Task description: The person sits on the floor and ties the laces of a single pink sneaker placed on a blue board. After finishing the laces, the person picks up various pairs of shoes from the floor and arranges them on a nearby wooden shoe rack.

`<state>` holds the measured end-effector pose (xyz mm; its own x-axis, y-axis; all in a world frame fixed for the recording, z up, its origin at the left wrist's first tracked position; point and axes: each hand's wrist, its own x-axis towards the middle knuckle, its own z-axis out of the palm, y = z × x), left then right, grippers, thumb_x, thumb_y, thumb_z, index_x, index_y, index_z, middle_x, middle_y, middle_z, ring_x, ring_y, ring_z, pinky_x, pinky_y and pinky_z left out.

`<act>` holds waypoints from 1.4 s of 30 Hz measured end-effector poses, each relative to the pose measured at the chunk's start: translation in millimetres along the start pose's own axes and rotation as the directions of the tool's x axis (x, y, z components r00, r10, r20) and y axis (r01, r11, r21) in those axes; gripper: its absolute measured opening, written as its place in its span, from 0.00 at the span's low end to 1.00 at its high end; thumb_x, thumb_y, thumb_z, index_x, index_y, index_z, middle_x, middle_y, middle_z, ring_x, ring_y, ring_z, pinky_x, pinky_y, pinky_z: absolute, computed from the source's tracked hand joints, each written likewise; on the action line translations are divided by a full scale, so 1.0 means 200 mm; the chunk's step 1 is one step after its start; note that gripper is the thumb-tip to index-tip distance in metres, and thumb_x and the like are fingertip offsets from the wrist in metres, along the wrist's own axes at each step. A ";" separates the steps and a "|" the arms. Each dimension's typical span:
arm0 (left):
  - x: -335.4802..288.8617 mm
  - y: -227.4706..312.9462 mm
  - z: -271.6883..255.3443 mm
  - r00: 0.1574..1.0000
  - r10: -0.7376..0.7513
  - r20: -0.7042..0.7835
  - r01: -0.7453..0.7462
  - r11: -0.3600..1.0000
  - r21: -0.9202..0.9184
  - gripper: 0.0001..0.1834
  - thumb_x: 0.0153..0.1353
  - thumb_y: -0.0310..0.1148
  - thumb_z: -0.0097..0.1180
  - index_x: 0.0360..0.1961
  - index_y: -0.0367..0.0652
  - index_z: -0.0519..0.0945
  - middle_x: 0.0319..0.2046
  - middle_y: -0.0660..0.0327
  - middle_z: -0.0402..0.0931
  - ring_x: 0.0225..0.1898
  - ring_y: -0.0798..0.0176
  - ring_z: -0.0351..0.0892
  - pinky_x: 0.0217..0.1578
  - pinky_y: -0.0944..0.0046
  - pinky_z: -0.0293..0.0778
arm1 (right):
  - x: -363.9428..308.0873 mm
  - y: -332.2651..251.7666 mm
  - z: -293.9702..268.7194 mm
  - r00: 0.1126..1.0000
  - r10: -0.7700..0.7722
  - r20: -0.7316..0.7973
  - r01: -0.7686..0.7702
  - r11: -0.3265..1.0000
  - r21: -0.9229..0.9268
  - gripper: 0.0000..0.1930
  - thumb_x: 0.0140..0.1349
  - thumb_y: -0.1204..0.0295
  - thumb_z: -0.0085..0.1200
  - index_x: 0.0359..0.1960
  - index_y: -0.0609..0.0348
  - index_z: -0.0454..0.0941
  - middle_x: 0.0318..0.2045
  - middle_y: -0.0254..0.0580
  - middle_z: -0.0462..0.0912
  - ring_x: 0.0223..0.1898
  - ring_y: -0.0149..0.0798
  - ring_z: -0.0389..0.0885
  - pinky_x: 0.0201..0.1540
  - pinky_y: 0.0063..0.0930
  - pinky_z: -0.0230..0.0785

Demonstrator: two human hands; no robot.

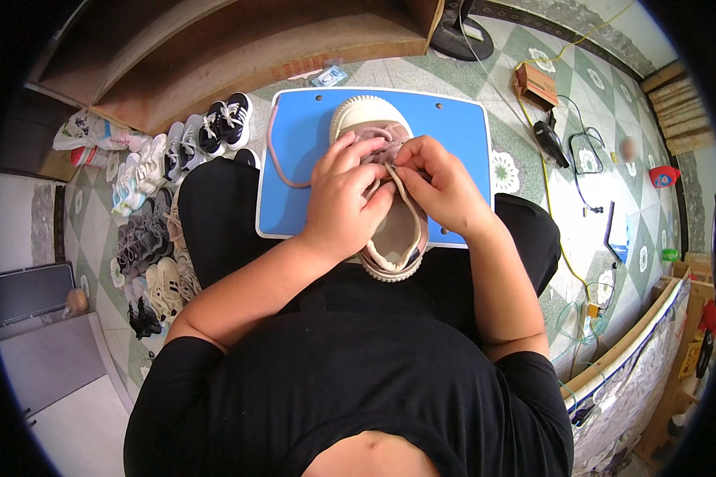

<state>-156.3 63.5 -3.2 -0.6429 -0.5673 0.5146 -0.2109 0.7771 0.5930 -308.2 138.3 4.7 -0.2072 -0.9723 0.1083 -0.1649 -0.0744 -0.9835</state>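
Forearms: angled inward from black sleeves. Right hand: fingers curled, thumb and index tips together at lacing; pinched part too small to tell. Left hand: fingers bent across upper; grip cannot be told. Shoe: single, mauve, cream toe cap, ridged sole, toe pointing away, on blue white-edged board. Lace: pinkish, trailing left.

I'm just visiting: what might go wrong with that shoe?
The shoe has its heel past the board's near edge, so it might slip. The board lies over the person's legs, so a moved knee could jolt it. The lace trailing left might snag.
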 end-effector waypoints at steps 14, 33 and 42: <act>0.02 0.02 -0.16 0.984 0.075 -0.162 -0.110 0.970 -0.215 0.02 0.55 0.25 0.55 0.29 0.37 0.75 0.43 0.53 0.74 0.46 0.55 0.72 0.47 0.59 0.66 | -0.04 -0.10 -0.02 0.946 -0.324 0.020 0.227 0.618 -0.752 0.10 0.47 0.68 0.54 0.13 0.59 0.72 0.14 0.46 0.73 0.18 0.49 0.74 0.22 0.38 0.67; 0.06 0.06 -0.15 0.991 0.133 -0.018 -0.132 0.934 -0.331 0.06 0.56 0.30 0.57 0.30 0.40 0.73 0.29 0.60 0.72 0.32 0.62 0.73 0.36 0.65 0.69 | -0.03 -0.05 -0.01 0.935 -0.354 0.010 0.262 0.671 -0.694 0.09 0.48 0.72 0.52 0.14 0.61 0.70 0.14 0.46 0.71 0.18 0.50 0.71 0.21 0.40 0.63; 0.07 0.08 -0.20 0.989 0.078 0.122 -0.082 0.996 0.031 0.09 0.49 0.32 0.63 0.30 0.41 0.77 0.17 0.61 0.71 0.20 0.62 0.70 0.23 0.64 0.68 | -0.02 -0.05 -0.01 0.941 -0.339 0.000 0.248 0.688 -0.682 0.08 0.48 0.73 0.51 0.15 0.61 0.71 0.14 0.46 0.71 0.17 0.49 0.71 0.21 0.39 0.63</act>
<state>-138.9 56.9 37.5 -0.7427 -0.4674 0.4796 -0.1800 0.8291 0.5293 -306.9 144.1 14.5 -0.1392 -0.8895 0.4353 -0.8226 -0.1409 -0.5509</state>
